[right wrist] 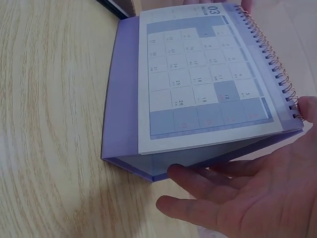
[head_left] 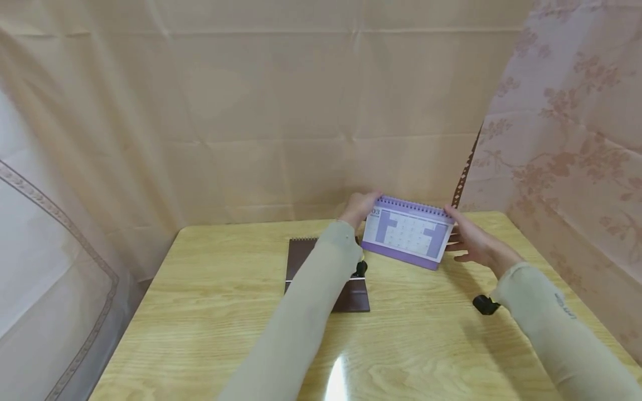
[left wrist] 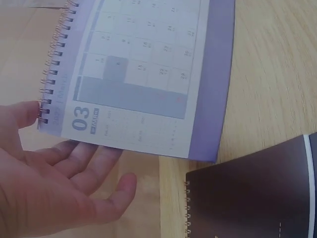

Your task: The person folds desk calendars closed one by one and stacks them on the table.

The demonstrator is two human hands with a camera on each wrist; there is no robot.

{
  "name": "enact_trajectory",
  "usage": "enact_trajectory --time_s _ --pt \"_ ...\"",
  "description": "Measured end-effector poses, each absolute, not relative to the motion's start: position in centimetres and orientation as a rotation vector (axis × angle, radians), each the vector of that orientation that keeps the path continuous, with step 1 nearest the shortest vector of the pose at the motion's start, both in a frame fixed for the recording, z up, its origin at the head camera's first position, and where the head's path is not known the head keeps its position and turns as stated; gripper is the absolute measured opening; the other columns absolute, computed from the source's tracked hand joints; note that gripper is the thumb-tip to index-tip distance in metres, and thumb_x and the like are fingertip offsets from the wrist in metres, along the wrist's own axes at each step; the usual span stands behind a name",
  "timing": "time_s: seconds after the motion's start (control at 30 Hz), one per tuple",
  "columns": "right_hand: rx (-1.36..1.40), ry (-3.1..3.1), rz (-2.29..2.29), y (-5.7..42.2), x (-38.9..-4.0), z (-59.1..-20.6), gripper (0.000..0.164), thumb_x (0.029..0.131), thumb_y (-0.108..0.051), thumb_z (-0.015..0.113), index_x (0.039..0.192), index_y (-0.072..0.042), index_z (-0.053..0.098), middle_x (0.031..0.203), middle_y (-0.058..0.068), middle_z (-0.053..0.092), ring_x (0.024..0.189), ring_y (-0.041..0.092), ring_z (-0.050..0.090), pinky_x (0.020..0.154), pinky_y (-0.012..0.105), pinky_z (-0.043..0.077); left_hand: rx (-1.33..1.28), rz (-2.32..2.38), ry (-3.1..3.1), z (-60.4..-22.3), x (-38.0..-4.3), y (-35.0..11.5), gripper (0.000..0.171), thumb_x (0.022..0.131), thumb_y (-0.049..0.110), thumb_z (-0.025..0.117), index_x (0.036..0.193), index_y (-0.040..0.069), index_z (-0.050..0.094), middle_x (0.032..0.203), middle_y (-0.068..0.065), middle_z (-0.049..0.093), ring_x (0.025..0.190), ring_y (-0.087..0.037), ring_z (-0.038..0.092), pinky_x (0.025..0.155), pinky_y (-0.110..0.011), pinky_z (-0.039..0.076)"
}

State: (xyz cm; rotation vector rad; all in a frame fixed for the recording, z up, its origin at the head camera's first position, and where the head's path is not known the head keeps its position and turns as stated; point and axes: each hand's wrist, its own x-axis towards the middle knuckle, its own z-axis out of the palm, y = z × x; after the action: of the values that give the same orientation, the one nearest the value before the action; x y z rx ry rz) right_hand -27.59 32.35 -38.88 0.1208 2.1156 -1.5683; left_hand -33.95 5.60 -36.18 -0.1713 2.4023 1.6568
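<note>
A purple desk calendar (head_left: 407,233) with a wire spiral along its top edge is held at the back right of the table, tilted, its page marked 03 facing me. My left hand (head_left: 360,208) pinches its upper left corner. In the left wrist view, that thumb lies at the spiral's end and the other fingers (left wrist: 94,168) reach behind the calendar. At the upper right corner my right hand (head_left: 473,240) grips it by the spiral, fingers partly behind the back panel. The right wrist view shows the calendar's base (right wrist: 148,168) folded into a stand.
A dark brown spiral notebook (head_left: 301,259) with a white band lies on the wooden table (head_left: 215,289), partly hidden by my left forearm. A beige curtain (head_left: 301,111) hangs behind the table, and a floral cloth (head_left: 577,156) hangs on the right.
</note>
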Motion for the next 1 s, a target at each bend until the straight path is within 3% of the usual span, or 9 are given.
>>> enact_trajectory --time_s 0.37,0.6,1.0 --pt "0.143 2.091 -1.594 31.8 -28.0 -39.0 0.116 0.091 -0.084 0.014 0.155 0.012 0.004 0.159 0.039 0.01 0.146 0.055 0.014 0.111 0.075 0.013 -0.159 1.547 2.534 -36.2 -34.0 5.5 0.071 0.096 0.063 0.053 0.14 0.007 0.06 0.136 -0.01 0.062 0.121 -0.025 0.056 0.111 -0.041 0.038" --pt "0.158 2.064 -1.574 31.7 -27.9 -39.2 0.119 0.088 -0.087 0.012 0.156 0.01 0.0 0.16 0.039 0.005 0.148 0.054 0.009 0.108 0.08 0.007 -0.187 1.543 2.497 -36.3 -33.7 5.4 0.069 0.098 0.062 0.05 0.14 0.008 0.06 0.131 -0.009 0.063 0.118 -0.025 0.056 0.111 -0.044 0.038" --pt "0.166 1.998 -1.649 31.3 -27.8 -39.2 0.12 0.088 -0.087 0.016 0.156 0.011 0.001 0.161 0.038 0.0 0.149 0.052 0.005 0.11 0.078 0.006 -0.155 1.534 2.498 -36.4 -34.0 5.4 0.068 0.1 0.062 0.047 0.141 0.009 0.059 0.134 -0.009 0.062 0.118 -0.025 0.055 0.112 -0.044 0.037"
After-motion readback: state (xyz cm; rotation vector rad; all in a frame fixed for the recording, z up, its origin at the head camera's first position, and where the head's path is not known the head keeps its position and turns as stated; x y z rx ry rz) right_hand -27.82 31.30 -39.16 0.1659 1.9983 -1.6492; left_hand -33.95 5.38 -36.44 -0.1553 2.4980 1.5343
